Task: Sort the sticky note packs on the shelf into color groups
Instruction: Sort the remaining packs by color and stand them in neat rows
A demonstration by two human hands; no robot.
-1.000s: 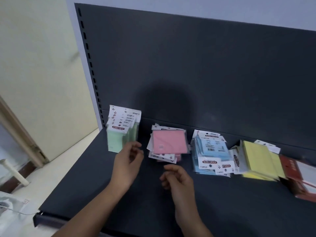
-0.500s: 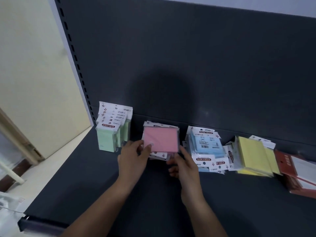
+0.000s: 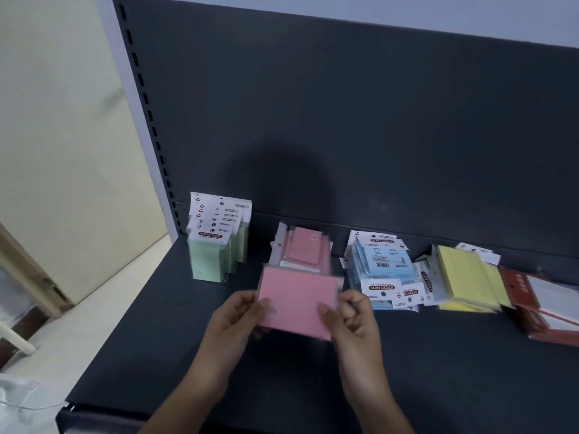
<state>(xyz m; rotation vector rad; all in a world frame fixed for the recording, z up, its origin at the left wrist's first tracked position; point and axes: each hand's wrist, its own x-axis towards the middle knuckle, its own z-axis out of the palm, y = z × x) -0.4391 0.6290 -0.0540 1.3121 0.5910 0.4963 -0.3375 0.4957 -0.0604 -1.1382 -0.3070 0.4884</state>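
Note:
Both my hands hold one pink sticky note pack (image 3: pixel 297 300) lifted above the dark shelf (image 3: pixel 438 371). My left hand (image 3: pixel 233 322) grips its left edge and my right hand (image 3: pixel 351 321) pinches its right edge. Behind it lies the rest of the pink pile (image 3: pixel 305 250). Green packs (image 3: pixel 216 242) stand upright at the left. A blue pile (image 3: pixel 380 266) and a yellow pile (image 3: pixel 463 278) lie to the right.
Red and white packs (image 3: pixel 542 302) lie at the far right of the shelf. The dark back panel (image 3: pixel 344 136) rises behind the piles. A slotted upright (image 3: pixel 150 120) borders the shelf's left side, with a cream wall and pale floor beyond.
Both hands reached the pink pile, took hold of the top pink pack and pulled it toward me, off the pile.

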